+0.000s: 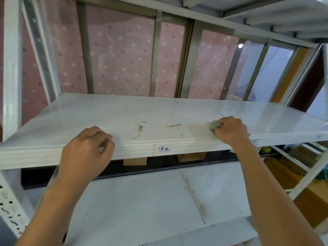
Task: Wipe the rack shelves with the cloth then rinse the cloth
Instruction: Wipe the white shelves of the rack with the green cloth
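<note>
A white rack shelf (pixel 110 114) runs across the middle of the view, with brown dirt marks (pixel 140 128) near its front edge. My right hand (pixel 230 130) grips a bunched green cloth (pixel 213 126) and presses it on the shelf, to the right of the marks. My left hand (pixel 87 148) is curled over the shelf's front edge, fingers on top. A lower white shelf (pixel 142 201) lies below, between my forearms.
A label reading 3-2 (pixel 164 148) is stuck on the front lip of the shelf. White uprights (pixel 12 68) frame the rack at left and right. Behind is a window with pink dotted covering (pixel 120 55). Cardboard boxes (pixel 135 161) sit under the shelf.
</note>
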A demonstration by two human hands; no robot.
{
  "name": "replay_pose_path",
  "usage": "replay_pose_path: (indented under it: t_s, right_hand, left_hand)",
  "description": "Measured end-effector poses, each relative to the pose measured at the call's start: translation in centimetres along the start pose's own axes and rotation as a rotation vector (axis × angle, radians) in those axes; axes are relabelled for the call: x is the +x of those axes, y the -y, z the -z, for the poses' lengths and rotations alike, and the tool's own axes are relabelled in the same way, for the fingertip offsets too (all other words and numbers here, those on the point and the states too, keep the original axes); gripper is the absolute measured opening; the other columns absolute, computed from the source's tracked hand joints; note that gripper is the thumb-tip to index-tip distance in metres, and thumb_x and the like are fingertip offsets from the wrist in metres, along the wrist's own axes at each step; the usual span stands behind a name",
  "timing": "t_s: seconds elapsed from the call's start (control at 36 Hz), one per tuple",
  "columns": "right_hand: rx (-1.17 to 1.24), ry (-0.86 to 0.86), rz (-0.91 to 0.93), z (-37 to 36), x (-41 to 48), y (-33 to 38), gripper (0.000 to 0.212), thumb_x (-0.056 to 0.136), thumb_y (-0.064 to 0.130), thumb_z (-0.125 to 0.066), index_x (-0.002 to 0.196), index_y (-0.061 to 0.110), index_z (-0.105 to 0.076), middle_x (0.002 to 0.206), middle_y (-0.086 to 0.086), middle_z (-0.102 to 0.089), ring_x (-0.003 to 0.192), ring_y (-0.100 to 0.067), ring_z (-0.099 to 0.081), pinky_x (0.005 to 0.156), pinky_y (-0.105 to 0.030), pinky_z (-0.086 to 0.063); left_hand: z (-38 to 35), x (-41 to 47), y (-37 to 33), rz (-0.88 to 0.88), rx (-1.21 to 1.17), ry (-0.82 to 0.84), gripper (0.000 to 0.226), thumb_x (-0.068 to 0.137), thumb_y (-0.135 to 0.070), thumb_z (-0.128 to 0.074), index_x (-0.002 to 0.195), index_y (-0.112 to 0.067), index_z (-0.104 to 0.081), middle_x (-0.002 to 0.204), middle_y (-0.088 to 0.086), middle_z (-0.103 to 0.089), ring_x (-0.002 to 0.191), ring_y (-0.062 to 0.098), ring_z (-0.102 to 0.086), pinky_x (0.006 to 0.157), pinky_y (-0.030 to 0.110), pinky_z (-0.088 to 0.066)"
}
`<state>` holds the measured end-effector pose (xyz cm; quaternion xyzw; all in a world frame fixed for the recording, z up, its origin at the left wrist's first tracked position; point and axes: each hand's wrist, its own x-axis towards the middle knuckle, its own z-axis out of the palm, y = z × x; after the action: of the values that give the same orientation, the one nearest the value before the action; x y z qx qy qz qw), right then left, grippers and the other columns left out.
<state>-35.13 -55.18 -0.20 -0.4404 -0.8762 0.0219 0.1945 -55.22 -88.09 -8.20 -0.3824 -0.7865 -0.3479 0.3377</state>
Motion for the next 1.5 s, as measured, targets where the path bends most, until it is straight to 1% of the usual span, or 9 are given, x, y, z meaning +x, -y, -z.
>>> replay_pose_path:
  t_s: [0.11,0.31,0.44,0.56,0.67,0.81,1.03,1.36,1.5]
  right_hand:
    - [0.047,0.011,0.131,-1.0,0.7,2.3,0.026,0.090,0.029,-0.052,0.105,0.018,-0.071,0.104,-0.006,-0.069,0.088,-0.023,-0.057,0.074,-0.029,-0.041]
    - [0.226,0.062,0.468,-2.8,-1.6,9.8,0.030,0.090,0.025,-0.055,0.116,0.024,-0.070,0.108,-0.005,-0.067,0.102,-0.026,-0.060,0.085,-0.035,-0.048]
    - [0.284,0.109,0.664,-3.4,-3.1,13.3,0.030,0.093,0.021,-0.050,0.116,0.026,-0.068,0.103,-0.002,-0.061,0.096,-0.021,-0.055,0.075,-0.029,-0.037]
    - [0.319,0.087,0.642,-2.9,-2.9,12.7,0.030,0.094,0.020,-0.053,0.117,0.026,-0.070,0.107,-0.002,-0.064,0.097,-0.020,-0.055,0.081,-0.029,-0.041]
    - [0.249,0.040,0.548,-2.1,-1.6,9.2,0.023,0.092,0.018,-0.055,0.103,0.022,-0.075,0.085,0.011,-0.062,0.085,-0.013,-0.047,0.078,-0.026,-0.039]
    - [0.194,0.089,0.424,-1.7,0.9,4.1,0.026,0.092,0.030,-0.061,0.116,0.028,-0.071,0.109,-0.001,-0.069,0.095,-0.019,-0.058,0.090,-0.034,-0.048]
    - [0.183,0.033,0.264,-1.5,1.3,-0.5,0.024,0.092,0.031,-0.060,0.113,0.033,-0.072,0.109,0.002,-0.069,0.096,-0.019,-0.056,0.082,-0.029,-0.044]
    - [0.298,0.005,0.517,-4.5,-4.4,14.4,0.027,0.092,0.024,-0.050,0.109,0.023,-0.071,0.103,-0.004,-0.062,0.092,-0.021,-0.058,0.073,-0.027,-0.037]
    - [0.362,0.019,0.533,-4.1,-4.3,13.8,0.029,0.094,0.022,-0.050,0.114,0.023,-0.070,0.101,-0.002,-0.059,0.088,-0.017,-0.054,0.075,-0.025,-0.036]
  left_hand:
    - [-0.1,0.2,-0.3,0.012,0.026,-0.008,0.028,0.087,-0.021,-0.053,0.087,-0.010,-0.078,0.088,-0.001,-0.070,0.076,0.022,-0.064,0.057,0.036,-0.054]
    - [-0.3,0.4,-0.8,0.012,0.073,-0.043,0.024,0.087,-0.019,-0.054,0.078,-0.013,-0.076,0.083,-0.004,-0.068,0.071,0.019,-0.061,0.052,0.033,-0.049]
    - [-0.3,0.4,-0.7,0.004,0.081,-0.042,0.027,0.088,-0.023,-0.053,0.081,-0.012,-0.077,0.084,-0.004,-0.069,0.072,0.020,-0.063,0.055,0.032,-0.050]
    - [0.0,0.5,-0.5,-0.007,0.071,-0.017,0.030,0.088,-0.025,-0.051,0.082,-0.012,-0.078,0.085,-0.005,-0.070,0.073,0.019,-0.063,0.056,0.032,-0.051]
    - [0.2,0.5,-0.2,-0.016,0.056,-0.001,0.031,0.089,-0.025,-0.051,0.084,-0.012,-0.078,0.086,-0.005,-0.071,0.072,0.017,-0.063,0.056,0.031,-0.052]
    - [0.1,0.6,-0.2,-0.015,0.055,0.007,0.030,0.089,-0.024,-0.053,0.084,-0.011,-0.079,0.086,-0.004,-0.071,0.071,0.017,-0.063,0.057,0.032,-0.053]
    - [-0.1,0.4,-0.5,0.004,0.049,-0.024,0.027,0.087,-0.019,-0.053,0.084,-0.012,-0.079,0.087,-0.004,-0.072,0.072,0.016,-0.063,0.056,0.034,-0.054]
    - [-0.3,0.0,-0.5,-0.002,0.046,-0.074,0.029,0.089,-0.019,-0.052,0.085,-0.011,-0.080,0.089,0.000,-0.073,0.077,0.023,-0.068,0.055,0.038,-0.055]
    - [-0.5,0.3,-0.3,-0.012,0.031,-0.078,0.029,0.088,-0.017,-0.052,0.084,-0.011,-0.080,0.090,0.000,-0.074,0.078,0.024,-0.068,0.059,0.040,-0.055]
